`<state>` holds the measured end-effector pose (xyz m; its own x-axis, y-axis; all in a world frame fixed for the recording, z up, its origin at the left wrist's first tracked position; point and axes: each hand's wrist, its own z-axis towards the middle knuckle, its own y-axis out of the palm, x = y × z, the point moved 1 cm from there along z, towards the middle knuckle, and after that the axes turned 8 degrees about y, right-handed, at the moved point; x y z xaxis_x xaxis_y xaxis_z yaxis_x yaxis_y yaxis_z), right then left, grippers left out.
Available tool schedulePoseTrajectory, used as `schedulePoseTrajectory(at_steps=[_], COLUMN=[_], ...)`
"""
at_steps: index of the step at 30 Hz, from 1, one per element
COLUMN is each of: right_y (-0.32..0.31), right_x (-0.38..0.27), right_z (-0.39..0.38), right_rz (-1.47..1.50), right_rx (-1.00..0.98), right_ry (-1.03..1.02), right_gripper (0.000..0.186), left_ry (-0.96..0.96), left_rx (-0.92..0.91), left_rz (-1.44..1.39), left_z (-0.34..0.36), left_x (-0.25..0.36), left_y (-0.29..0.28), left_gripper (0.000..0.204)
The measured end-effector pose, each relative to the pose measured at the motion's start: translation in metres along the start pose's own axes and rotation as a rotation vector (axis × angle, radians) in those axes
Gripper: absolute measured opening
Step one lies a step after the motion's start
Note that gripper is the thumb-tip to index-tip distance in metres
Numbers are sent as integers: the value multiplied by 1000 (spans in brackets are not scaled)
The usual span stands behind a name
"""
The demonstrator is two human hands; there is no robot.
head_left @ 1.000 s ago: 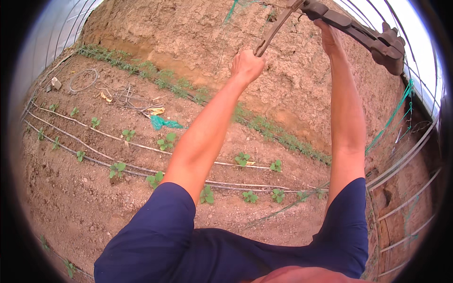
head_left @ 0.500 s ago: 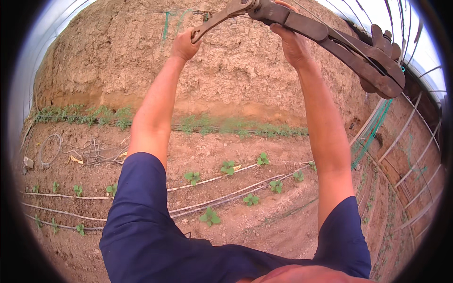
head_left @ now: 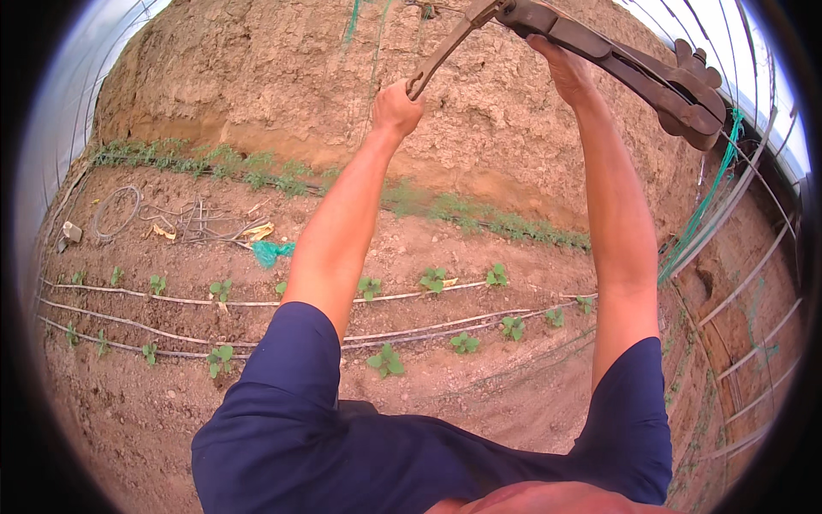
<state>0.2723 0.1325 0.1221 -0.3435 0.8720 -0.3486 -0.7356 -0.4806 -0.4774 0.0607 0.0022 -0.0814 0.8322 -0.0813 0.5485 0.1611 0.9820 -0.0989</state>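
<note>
Raised overhead in front of me is a rusty metal tool (head_left: 575, 34), which looks like a wire tightener, with a long body and a clamp-like head (head_left: 689, 94) at its right end. Its flat lever handle (head_left: 451, 50) slants down to the left, and my left hand (head_left: 397, 110) is closed round the lower end. Under the body, my right hand (head_left: 565, 70) grips it with the thumb on the near side; its other fingers are mostly hidden. The top of the lever joint runs out of the picture.
A rough earth wall (head_left: 282, 77) rises ahead, with green plants (head_left: 257, 167) along its foot. Drip hoses (head_left: 411, 334) and seedlings (head_left: 386, 360) line the soil below. On the right are green cords (head_left: 702, 214) and roof poles (head_left: 745, 283); a coiled hose (head_left: 117, 212) lies at left.
My left hand has swung the lever handle down and to the right, so it hangs more steeply. The right hand keeps its grip on the body. The whole view has shifted somewhat.
</note>
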Motion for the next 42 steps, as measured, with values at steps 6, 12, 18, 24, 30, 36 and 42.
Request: schedulePoseTrajectory(at_steps=[6, 12, 18, 24, 30, 36, 42], right_y=[1, -6, 5, -9, -4, -19, -6], right_x=[10, -4, -2, -1, -3, 7, 5], right_z=[48, 41, 7, 15, 13, 8, 4], right_rz=[-86, -55, -2, -164, -123, -136, -96], right_rx=[65, 46, 198, 211, 213, 195, 56], right_ry=[74, -44, -170, -103, -201, -197, -111], right_gripper=[41, 43, 53, 52, 53, 49, 44], left_ry=[-302, -348, -65, 283, 568, 277, -12], left_rx=[-4, -64, -93, -15, 69, 82, 59], left_rz=[-23, -12, 31, 23, -14, -76, -81], left_z=[-50, -53, -13, 117, 203, 64, -7], left_x=[114, 127, 27, -37, -45, -22, 6], left_y=[-36, -60, -18, 37, 43, 69, 31], left_gripper=[29, 34, 37, 23, 20, 22, 25])
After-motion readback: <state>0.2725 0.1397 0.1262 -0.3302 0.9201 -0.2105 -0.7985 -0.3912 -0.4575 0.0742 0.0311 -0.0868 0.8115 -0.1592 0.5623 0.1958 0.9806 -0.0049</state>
